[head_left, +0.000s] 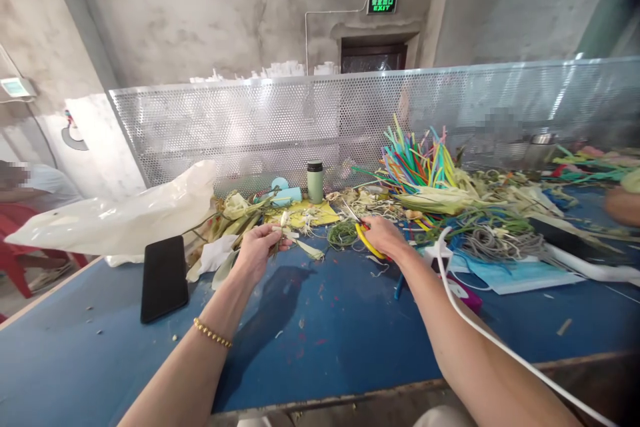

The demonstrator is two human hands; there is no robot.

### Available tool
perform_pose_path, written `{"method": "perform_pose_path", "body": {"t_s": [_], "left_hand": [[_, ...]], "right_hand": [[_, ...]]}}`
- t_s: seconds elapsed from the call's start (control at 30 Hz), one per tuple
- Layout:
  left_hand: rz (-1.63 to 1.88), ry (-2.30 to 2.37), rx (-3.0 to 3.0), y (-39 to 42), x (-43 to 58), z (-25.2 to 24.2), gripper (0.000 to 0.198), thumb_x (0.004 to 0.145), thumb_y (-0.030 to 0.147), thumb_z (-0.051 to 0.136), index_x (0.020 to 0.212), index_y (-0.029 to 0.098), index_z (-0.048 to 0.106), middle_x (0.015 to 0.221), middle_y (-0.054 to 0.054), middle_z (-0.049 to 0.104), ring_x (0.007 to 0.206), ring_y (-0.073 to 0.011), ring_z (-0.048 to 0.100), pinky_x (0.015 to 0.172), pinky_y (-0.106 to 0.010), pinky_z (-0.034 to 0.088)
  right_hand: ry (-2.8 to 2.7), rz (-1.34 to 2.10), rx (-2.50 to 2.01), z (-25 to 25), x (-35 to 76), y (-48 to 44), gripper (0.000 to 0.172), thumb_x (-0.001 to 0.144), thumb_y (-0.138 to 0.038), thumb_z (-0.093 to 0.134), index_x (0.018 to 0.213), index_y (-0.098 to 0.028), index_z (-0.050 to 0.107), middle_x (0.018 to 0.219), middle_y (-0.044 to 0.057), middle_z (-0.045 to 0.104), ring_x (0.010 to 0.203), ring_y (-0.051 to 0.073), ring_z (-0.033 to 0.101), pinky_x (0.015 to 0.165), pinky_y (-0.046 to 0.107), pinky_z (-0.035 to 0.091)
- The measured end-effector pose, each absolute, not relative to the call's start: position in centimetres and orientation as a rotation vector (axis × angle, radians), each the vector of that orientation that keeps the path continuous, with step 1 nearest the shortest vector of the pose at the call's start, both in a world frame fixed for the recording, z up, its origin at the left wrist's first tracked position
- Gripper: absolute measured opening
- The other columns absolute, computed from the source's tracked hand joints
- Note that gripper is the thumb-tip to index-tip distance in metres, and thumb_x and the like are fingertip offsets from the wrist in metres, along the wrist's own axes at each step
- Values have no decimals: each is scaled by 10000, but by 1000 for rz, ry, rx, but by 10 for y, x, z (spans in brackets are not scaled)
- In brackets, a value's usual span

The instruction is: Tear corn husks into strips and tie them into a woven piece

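My left hand (260,248) is closed around a thin green stem with pale leaves (280,240), held just above the blue table (310,340). A bead bracelet sits on that wrist. My right hand (383,235) grips yellow-handled cutters (366,238) whose tip points up and left toward a yellow sheet (305,213). A coil of green wire (343,233) lies between the two hands. More pale leaves and stems (240,213) are heaped behind the left hand.
A black phone (164,277) lies flat at the left, beside a large white plastic bag (125,220). A green flask (315,181) stands by the perforated metal screen (350,113). Coloured sticks (417,160), wire tangles, a face mask (520,273) and a white cable (480,327) crowd the right. Another person sits far left.
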State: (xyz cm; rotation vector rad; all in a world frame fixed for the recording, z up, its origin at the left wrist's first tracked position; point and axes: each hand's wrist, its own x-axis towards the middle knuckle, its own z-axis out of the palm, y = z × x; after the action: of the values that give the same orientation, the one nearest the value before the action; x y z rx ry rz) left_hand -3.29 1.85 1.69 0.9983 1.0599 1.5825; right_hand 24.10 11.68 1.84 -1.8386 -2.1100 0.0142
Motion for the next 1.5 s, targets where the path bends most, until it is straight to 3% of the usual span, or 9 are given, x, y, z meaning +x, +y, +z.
{"method": "perform_pose_path", "body": {"t_s": [0.43, 0.6, 0.73, 0.8, 0.9, 1.07, 1.23, 1.5], "left_hand": [[1558, 1044, 968, 15, -29, 20, 112, 749, 62, 615, 860, 79, 625, 701, -92, 702, 643, -172, 698, 612, -240, 553], [1570, 1038, 958, 17, -29, 19, 122, 751, 44, 575, 855, 75, 631, 708, -95, 704, 647, -167, 699, 620, -240, 552], [1676, 1068, 1076, 22, -31, 14, 145, 717, 114, 637, 856, 75, 654, 710, -74, 706, 646, -155, 684, 631, -242, 544], [1750, 1140, 1166, 25, -33, 12, 204, 707, 166, 657, 887, 72, 670, 719, -73, 714, 648, -155, 678, 631, -245, 537], [1834, 1289, 1238, 30, -36, 9, 260, 717, 224, 651, 929, 77, 679, 704, -66, 718, 644, -159, 676, 662, -267, 539], [1919, 1524, 1345, 35, -44, 7, 233, 747, 226, 604, 937, 114, 680, 765, -76, 734, 724, -202, 711, 718, -310, 548], [1932, 1804, 1642, 31, -47, 9, 215, 776, 186, 571, 952, 157, 692, 908, -88, 734, 871, -228, 698, 807, -348, 523], [2021, 1866, 2035, 22, -40, 13, 173, 854, 210, 536, 934, 178, 686, 914, -71, 708, 909, -218, 649, 838, -344, 486]], "right_hand": [[-2108, 38, -1827, 20, 238, 112, 335, 806, -371, 530, 1072, -286, 715, 994, 83, 732, 904, 276, 673, 634, 293, 409], [-1992, 106, -1764, 23, 235, 114, 453, 771, -337, 571, 1202, -209, 625, 1090, 108, 703, 976, 274, 651, 707, 290, 427], [-1920, 219, -1642, 32, 225, 104, 422, 762, -332, 615, 1147, -160, 623, 1024, 123, 700, 930, 260, 649, 705, 286, 446], [-1900, 402, -1498, 39, 216, 91, 390, 758, -347, 642, 1095, -151, 625, 935, 107, 695, 804, 219, 656, 634, 266, 461], [-1810, 1019, -1213, 46, 201, 66, 401, 779, -430, 625, 1076, -164, 585, 742, 40, 645, 516, 145, 582, 440, 239, 437], [-1748, 1648, -846, 41, 180, 38, 307, 825, -401, 566, 1024, -168, 580, 647, 6, 607, 467, 137, 574, 411, 245, 486], [-1651, 1906, -798, 33, 171, 33, 273, 850, -330, 508, 1036, -145, 586, 623, 9, 603, 443, 131, 565, 383, 234, 486], [-1559, 2115, -647, 31, 169, 32, 265, 861, -319, 484, 1023, -139, 593, 632, 9, 603, 436, 127, 560, 373, 228, 479]]}}
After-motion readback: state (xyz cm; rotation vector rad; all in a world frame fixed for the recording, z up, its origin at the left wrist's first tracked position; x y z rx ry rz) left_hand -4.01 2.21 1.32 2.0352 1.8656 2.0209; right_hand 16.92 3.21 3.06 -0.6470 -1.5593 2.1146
